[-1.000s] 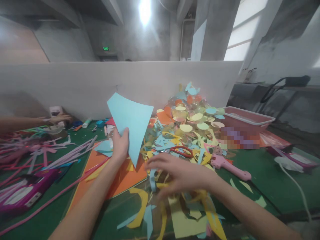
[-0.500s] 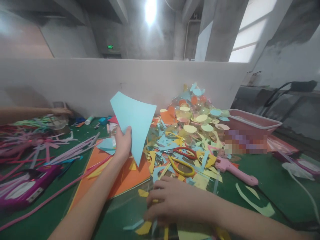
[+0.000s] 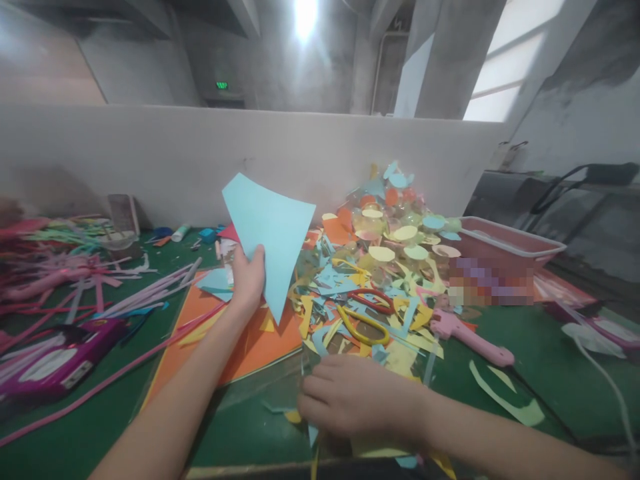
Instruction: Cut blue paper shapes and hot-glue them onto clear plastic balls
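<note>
Now left hand (image 3: 249,279) holds plain blue paper (image 3: 273,230); right hand (image 3: 357,400) rests on scraps (image 3: 400,357).

Right of scrap pile (image 3: 380,267): pixelated patch (image 3: 490,283), unreadable. Below pile: right hand (image 3: 360,403), hold of fingers (image 3: 315,390) hidden, forearm cut off.

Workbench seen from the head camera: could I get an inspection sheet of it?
Surface: green table, mostly covered.
Job's things: light blue paper sheet held upright; orange sheet lying flat below it.
Clutter: paper scraps pile; yellow-handled scissors; red-handled scissors; pink glue gun; pink strips at left.
Grips: left hand pinches the light blue paper sheet; right hand rests on scraps at the near edge, grip unclear.
Cables: white cable on the table, right.
Surroundings: white partition behind; pink tub at right.
</note>
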### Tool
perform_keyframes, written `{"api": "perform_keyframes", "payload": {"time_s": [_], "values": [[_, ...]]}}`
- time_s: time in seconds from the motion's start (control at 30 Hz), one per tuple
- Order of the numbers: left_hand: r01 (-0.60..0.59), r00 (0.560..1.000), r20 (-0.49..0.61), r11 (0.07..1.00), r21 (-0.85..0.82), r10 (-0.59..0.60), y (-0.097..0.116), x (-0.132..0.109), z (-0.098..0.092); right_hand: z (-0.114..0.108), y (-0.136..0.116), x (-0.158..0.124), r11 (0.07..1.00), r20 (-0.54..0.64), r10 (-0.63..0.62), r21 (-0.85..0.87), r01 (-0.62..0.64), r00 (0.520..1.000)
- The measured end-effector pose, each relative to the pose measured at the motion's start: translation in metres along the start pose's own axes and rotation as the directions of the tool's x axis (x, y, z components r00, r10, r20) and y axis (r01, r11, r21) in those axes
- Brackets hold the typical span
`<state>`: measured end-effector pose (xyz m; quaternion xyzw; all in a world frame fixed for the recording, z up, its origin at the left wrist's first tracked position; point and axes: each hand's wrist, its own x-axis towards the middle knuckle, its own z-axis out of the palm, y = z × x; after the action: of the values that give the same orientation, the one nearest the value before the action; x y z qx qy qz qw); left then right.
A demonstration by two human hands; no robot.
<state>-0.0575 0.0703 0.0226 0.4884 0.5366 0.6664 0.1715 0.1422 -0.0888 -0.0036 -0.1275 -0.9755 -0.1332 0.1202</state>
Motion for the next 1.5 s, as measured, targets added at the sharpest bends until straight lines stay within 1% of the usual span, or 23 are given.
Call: {"api": "perform_keyframes", "payload": {"time_s": [0.17,0.3,0.43,0.5,0.53,0.57,0.6,0.63,0.67,0.73,0.77,0.8,0.83,0.9,0.93,0.97,1.03,1.1,1.2,1.27,1.3,1.37,1.5], "values": [[0.003,1.0,0.004,1.0,0.012,-0.003,-0.001,0.0,0.0,0.001,0.005,0.003,0.998,0.015,0.049,-0.044,-0.049,0.999],[-0.004,1.0,0.007,1.0,0.004,0.004,-0.002,0.0,-0.001,-0.001,0.019,0.007,0.992,-0.014,0.081,-0.096,-0.082,0.997],[0.004,1.0,0.02,1.0,-0.001,-0.004,-0.001,0.0,-0.002,-0.005,0.046,0.011,0.972,-0.084,0.149,-0.171,-0.162,0.985],[0.004,1.0,0.024,1.0,-0.012,-0.004,-0.001,0.0,-0.002,-0.009,0.067,0.015,0.944,-0.131,0.231,-0.208,-0.255,0.964],[0.004,1.0,0.021,1.0,-0.01,-0.003,-0.001,0.0,-0.002,-0.011,0.078,0.018,0.921,-0.129,0.307,-0.211,-0.328,0.943],[0.004,1.0,0.016,1.0,-0.003,-0.004,-0.002,0.001,-0.002,-0.013,0.09,0.021,0.884,-0.124,0.4,-0.209,-0.418,0.908],[0.004,1.0,0.011,1.0,0.005,-0.004,-0.003,0.002,-0.002,-0.015,0.103,0.025,0.831,-0.1,0.512,-0.192,-0.522,0.853],[0.003,1.0,0.008,1.0,0.008,-0.003,-0.004,0.002,-0.002,-0.016,0.115,0.029,0.753,-0.087,0.632,-0.167,-0.636,0.77],[0.002,1.0,0.007,1.0,0.007,-0.002,-0.005,0.003,-0.002,-0.017,0.126,0.033,0.65,-0.079,0.746,-0.131,-0.748,0.662],[-0.001,1.0,0.013,1.0,-0.001,0.001,-0.006,0.003,-0.002,-0.017,0.144,0.04,0.508,-0.09,0.858,0.016,-0.861,0.505],[0.001,1.0,0.012,1.0,0.001,-0.001,-0.006,0.003,-0.003,-0.017,0.15,0.042,0.478,-0.091,0.877,0.063,-0.876,0.472],[0.004,1.0,0.01,1.0,0.006,-0.004,-0.006,0.003,-0.003,-0.017,0.153,0.043,0.464,-0.086,0.886,0.137,-0.875,0.456],[0.012,1.0,0.009,1.0,0.014,-0.012,-0.005,0.003,-0.003,-0.017,0.154,0.042,0.458,-0.071,0.888,0.211,-0.864,0.454],[0.029,1.0,0.003,0.999,0.022,-0.029,-0.002,0.001,-0.003,-0.017,0.148,0.037,0.464,-0.028,0.876,0.322,-0.826,0.481],[0.032,0.999,0.001,0.999,0.019,-0.032,-0.001,0.0,-0.003,-0.018,0.142,0.033,0.472,-0.01,0.867,0.338,-0.814,0.499],[0.033,0.999,0.0,0.999,0.014,-0.033,0.001,0.0,-0.003,-0.02,0.135,0.028,0.492,-0.004,0.856,0.315,-0.812,0.517],[0.028,1.0,-0.003,1.0,0.003,-0.028,0.002,-0.001,-0.003,-0.025,0.12,0.017,0.522,-0.008,0.847,0.198,-0.829,0.532],[0.022,1.0,0.002,1.0,-0.011,-0.022,0.0,-0.001,-0.003,-0.029,0.105,0.005,0.492,0.024,0.87,0.028,-0.87,0.493],[0.005,1.0,0.001,1.0,-0.015,-0.005,-0.004,0.001,-0.004,-0.034,0.089,-0.01,0.374,0.203,0.917,-0.141,-0.917,0.343],[-0.018,1.0,-0.003,1.0,-0.002,0.018,-0.006,0.003,-0.004,-0.035,0.083,-0.017,0.347,0.304,0.909,-0.176,-0.921,0.284],[-0.024,1.0,-0.001,1.0,0.001,0.024,-0.007,0.003,-0.004,-0.035,0.08,-0.02,0.347,0.337,0.901,-0.183,-0.92,0.273],[-0.02,1.0,0.015,1.0,-0.01,0.02,-0.009,0.004,-0.004,-0.035,0.077,-0.022,0.358,0.372,0.888,-0.187,-0.915,0.271],[0.05,0.998,0.051,0.996,-0.075,-0.046,-0.013,0.004,0.0,-0.036,0.074,-0.021,0.4,0.383,0.87,-0.176,-0.9,0.312]]}}
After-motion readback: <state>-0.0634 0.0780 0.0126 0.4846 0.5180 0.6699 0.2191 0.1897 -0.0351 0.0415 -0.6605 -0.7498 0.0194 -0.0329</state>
